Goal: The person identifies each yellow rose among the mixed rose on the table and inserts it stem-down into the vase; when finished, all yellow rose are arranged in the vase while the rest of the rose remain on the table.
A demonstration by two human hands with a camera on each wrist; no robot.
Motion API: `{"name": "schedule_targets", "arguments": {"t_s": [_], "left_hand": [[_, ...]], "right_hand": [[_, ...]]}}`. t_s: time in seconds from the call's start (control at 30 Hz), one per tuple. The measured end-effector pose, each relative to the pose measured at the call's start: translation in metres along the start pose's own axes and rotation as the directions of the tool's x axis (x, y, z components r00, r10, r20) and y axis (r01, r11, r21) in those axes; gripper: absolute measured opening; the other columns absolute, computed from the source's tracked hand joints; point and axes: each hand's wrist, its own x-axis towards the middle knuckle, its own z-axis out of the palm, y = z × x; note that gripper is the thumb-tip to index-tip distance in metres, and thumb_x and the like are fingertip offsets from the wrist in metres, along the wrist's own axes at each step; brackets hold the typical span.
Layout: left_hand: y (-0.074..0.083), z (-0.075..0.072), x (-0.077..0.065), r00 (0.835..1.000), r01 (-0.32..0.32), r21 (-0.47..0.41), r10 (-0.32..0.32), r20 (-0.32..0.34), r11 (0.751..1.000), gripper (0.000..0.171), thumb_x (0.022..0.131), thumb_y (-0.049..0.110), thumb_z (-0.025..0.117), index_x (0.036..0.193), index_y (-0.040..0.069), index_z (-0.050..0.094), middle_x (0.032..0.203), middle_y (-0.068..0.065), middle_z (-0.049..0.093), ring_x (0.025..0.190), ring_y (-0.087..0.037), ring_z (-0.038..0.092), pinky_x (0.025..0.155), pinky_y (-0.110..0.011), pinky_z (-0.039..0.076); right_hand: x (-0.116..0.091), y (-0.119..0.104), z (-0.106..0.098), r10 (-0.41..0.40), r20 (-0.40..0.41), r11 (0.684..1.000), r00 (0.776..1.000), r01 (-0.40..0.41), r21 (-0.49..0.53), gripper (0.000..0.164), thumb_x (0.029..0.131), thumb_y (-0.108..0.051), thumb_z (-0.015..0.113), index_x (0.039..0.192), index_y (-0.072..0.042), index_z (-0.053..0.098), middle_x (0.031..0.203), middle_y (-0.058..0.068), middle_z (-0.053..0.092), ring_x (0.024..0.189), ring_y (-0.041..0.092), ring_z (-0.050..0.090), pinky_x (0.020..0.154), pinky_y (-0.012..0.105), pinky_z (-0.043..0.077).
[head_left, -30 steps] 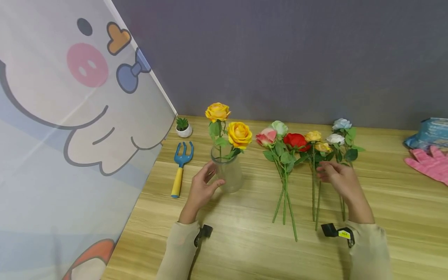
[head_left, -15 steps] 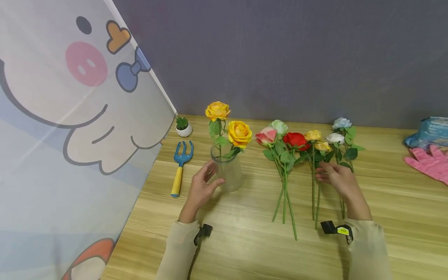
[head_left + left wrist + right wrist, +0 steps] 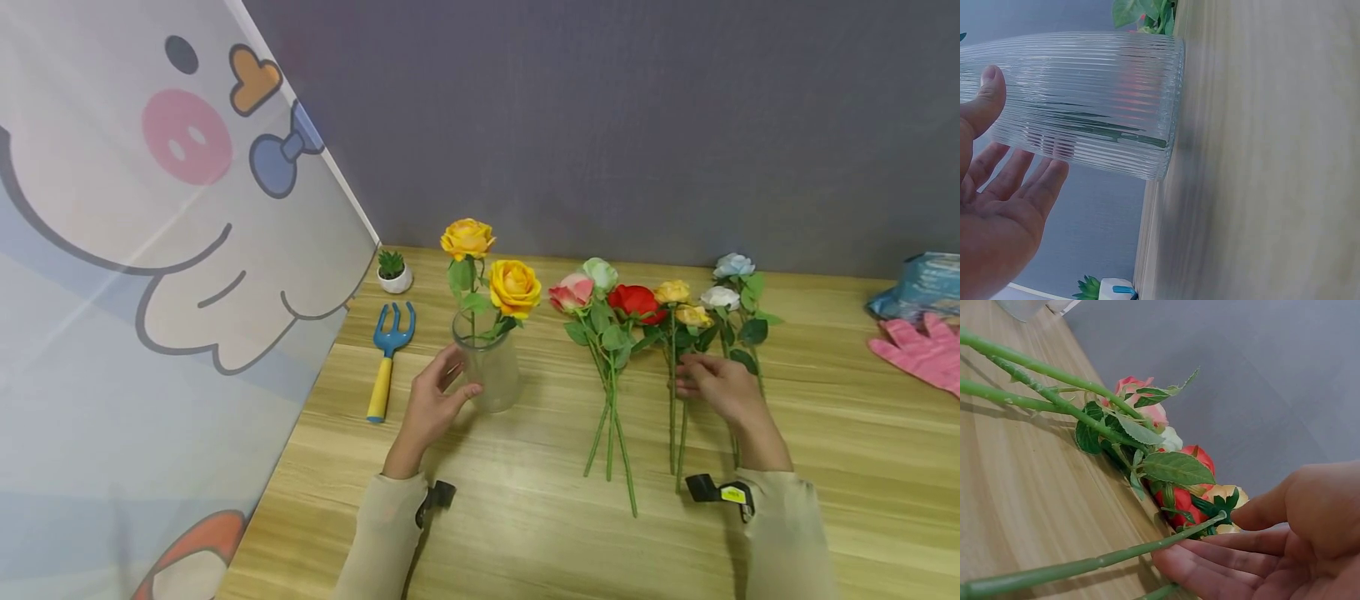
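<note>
"Rising behind the glass vase [image 3: 495, 379] was a dark grey wall [image 3: 600, 125]; beneath the vase spread the wooden table [image 3: 525, 525]," said the first speaker.

"And the loose flowers?" asked the second.

"Seven lay to the vase's right. Nearest it were a pink rose [image 3: 572, 292], a pale green one [image 3: 600, 273] and a red one [image 3: 636, 302], their stems crossed. Past them came two small yellow roses [image 3: 671, 291], then a white flower [image 3: 720, 297] and a pale blue one [image 3: 733, 265]."

"How far along did the work look?"

"Early, by all appearances. Two big yellow roses [image 3: 514, 288] already stood in the vase, blooms above its rim; the other seven were all outside it."

"What of the tools?"

"A hand fork [image 3: 385, 367] lay left of the vase, and a pink glove [image 3: 922, 350] well to its right. Neither was in use."

"And the hands?"

"The left hand [image 3: 435, 400] held the vase, thumb across its front, fingers slightly apart at its left side. The right hand [image 3: 723, 387], well right of the vase, had thumb and fingers close about a small yellow rose's stem [image 3: 1104, 560]; whether they pinched it could not be told."

"Anything smaller?"

"Only a potted succulent [image 3: 394, 273], behind the vase and to its left."
</note>
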Motion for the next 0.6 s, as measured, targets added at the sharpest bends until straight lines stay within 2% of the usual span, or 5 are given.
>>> {"name": "schedule_targets", "arguments": {"t_s": [0.17,0.33,0.6], "left_hand": [[-0.0007,-0.0001,0.0000,1.000,-0.008,0.003,0.008,0.002,1.000,0.066,0.083,-0.010,0.079,0.143,-0.015,0.049,0.139,-0.036,0.056,0.130,-0.050,0.055,0.110,-0.048,0.051],[-0.0009,-0.0003,-0.0003,1.000,-0.008,0.000,0.008,-0.002,1.000,0.065,0.084,-0.010,0.078,0.142,-0.015,0.050,0.138,-0.036,0.056,0.130,-0.051,0.056,0.110,-0.049,0.051],[-0.0013,0.0006,-0.0007,1.000,0.005,-0.001,-0.005,-0.006,1.000,0.066,0.083,-0.011,0.079,0.142,-0.014,0.050,0.139,-0.034,0.057,0.131,-0.049,0.056,0.111,-0.047,0.051]], "right_hand": [[0.0009,0.0018,0.0006,-0.007,-0.004,1.000,1.000,0.007,0.025,0.049,0.113,-0.013,0.036,0.146,0.025,0.035,0.133,0.041,0.056,0.078,-0.007,0.068,0.075,0.022,0.065],[0.0001,0.0024,-0.0003,-0.018,0.001,1.000,1.000,0.018,0.015,0.046,0.112,-0.009,0.038,0.145,0.024,0.037,0.124,0.033,0.065,0.077,-0.005,0.069,0.073,0.022,0.065],[0.0019,0.0065,0.0001,-0.026,0.009,1.000,1.000,0.026,0.015,0.047,0.111,-0.009,0.043,0.143,0.025,0.039,0.118,0.031,0.068,0.076,-0.002,0.070,0.070,0.022,0.065]]}}
